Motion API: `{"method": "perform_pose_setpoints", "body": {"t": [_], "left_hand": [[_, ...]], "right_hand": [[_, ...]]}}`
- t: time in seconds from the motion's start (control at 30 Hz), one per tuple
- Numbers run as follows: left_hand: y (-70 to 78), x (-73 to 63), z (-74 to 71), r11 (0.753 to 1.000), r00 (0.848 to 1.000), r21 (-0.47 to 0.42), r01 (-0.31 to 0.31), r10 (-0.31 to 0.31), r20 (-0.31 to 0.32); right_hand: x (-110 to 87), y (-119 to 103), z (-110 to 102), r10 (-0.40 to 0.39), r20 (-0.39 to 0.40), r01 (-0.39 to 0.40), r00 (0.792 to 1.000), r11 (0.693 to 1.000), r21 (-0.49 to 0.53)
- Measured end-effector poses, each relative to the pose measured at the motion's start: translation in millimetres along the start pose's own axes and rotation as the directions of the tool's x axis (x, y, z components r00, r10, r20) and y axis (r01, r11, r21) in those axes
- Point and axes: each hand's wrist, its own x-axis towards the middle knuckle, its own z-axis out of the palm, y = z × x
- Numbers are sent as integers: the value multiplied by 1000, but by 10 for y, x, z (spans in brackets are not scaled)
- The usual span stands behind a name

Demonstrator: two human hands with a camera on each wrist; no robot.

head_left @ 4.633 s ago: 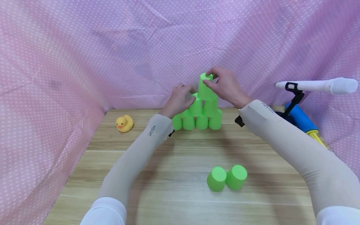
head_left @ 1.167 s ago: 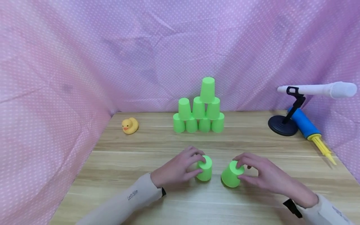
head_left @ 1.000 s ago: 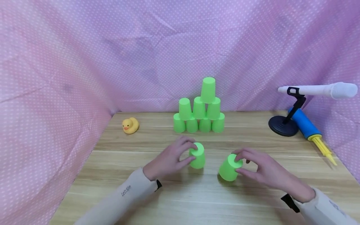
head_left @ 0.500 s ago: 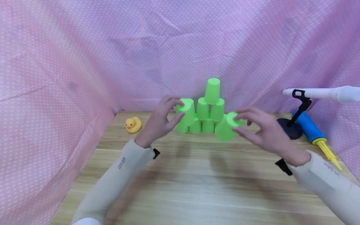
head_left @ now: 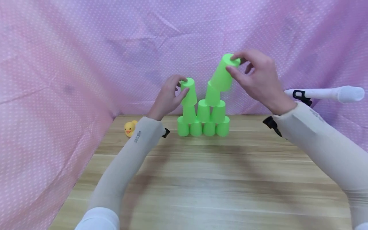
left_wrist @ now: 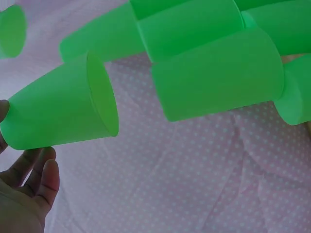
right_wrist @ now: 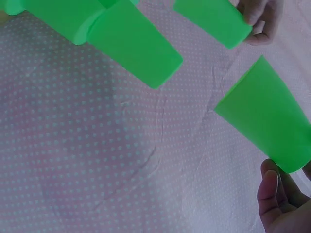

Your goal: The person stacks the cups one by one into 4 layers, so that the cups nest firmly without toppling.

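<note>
Inverted green plastic cups stand stacked in rows at the back of the table: a bottom row of several [head_left: 196, 128], three in the middle row [head_left: 203, 111] and a single upper cup [head_left: 212, 96] on the right. My left hand [head_left: 166, 97] pinches the closed end of a cup [head_left: 188, 94], mouth down above the left middle-row cup. In the left wrist view this held cup [left_wrist: 58, 104] is apart from the stack. Higher up, my right hand [head_left: 260, 78] grips another cup [head_left: 223, 76], tilted and overlapping the upper cup in the head view.
A yellow rubber duck [head_left: 130, 128] sits at the back left, partly behind the left sleeve. To the right, a white microphone [head_left: 327, 93] rests on a black holder, its base hidden by the right arm. A pink dotted cloth [head_left: 143, 48] hangs behind the wooden table [head_left: 184, 179].
The right hand let go of the upper cup. Both hands then picked up the two front cups, drew them apart, and carried them back and upward to the stack.
</note>
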Motion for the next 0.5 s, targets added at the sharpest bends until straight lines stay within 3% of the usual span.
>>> {"method": "perform_pose_setpoints", "body": {"t": [0.23,0.5], "left_hand": [[-109,113,161,997,997,-34,65,-64,41],[-128,206,272,987,984,-24,157,-154,93]], "right_hand": [[298,-19,189,75,70,-72,995,997,-38],[434,50,322,164,156,-150,974,984,-94]]}}
